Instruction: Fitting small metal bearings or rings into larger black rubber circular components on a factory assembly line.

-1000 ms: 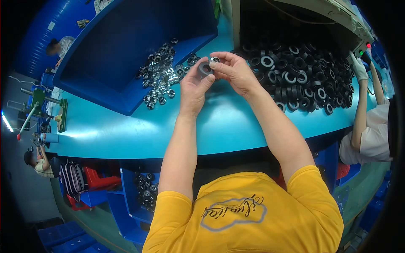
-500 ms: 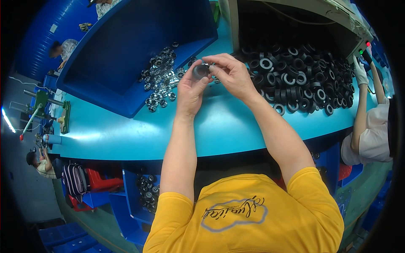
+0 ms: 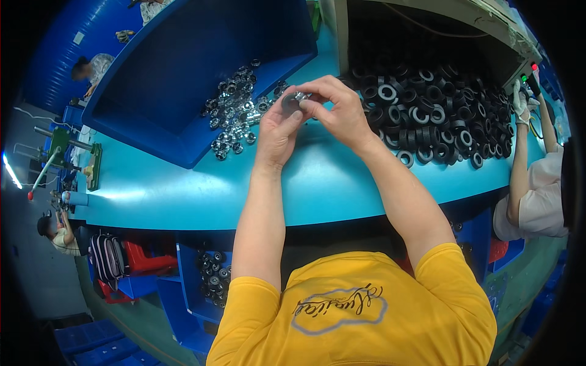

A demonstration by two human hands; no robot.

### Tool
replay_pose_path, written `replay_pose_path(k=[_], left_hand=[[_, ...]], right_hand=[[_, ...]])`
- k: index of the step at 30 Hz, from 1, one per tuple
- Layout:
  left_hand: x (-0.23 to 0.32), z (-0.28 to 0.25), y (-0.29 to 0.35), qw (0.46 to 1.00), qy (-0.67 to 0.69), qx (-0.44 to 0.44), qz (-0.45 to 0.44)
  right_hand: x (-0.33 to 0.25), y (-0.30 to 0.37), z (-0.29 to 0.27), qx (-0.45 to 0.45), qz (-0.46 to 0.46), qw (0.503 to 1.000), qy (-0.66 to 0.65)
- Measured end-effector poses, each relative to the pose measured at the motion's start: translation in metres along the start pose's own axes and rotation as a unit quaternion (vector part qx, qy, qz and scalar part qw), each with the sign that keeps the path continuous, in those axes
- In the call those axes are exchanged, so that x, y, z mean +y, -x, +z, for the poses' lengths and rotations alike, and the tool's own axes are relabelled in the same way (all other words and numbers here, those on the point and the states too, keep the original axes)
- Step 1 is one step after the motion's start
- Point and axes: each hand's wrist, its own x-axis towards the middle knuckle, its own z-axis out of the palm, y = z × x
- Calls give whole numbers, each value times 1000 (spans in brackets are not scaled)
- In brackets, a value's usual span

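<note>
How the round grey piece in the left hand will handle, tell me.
The round grey piece shows a curved outline, so it may roll if stood on edge. It is probably stiff: no bend shows in the left hand. Being small, it likely lifts easily.

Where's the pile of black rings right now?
In the head view, the black rings lie piled at upper right on the blue table, just right of the right hand.

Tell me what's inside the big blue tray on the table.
The big blue tray holds small shiny metal parts toward its right edge; others lie past it on the turquoise table. Whatever is beneath the heaped parts is covered, so I can't tell.
</note>
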Motion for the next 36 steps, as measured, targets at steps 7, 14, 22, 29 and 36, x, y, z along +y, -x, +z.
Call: replay_pose_path(k=[7, 14, 22, 29, 36], left_hand=[[0, -6, 1, 999, 33, -21, -23], [-2, -5, 0, 1000, 7, 1, -11], [-4, -5, 0, 1000, -8, -12, -13], [-7, -10, 0, 999, -23, 43, 13], [-11, -1, 2, 997, -47, 25, 47]], right_hand=[[6, 2, 5, 16, -115, 989, 93], [1, 2, 6, 15, -112, 991, 78], [2, 7, 8, -21, -111, 988, 102], [-5, 4, 6, -8, 0, 999, -39], [30, 5, 4, -99, 223, 961, -133]])
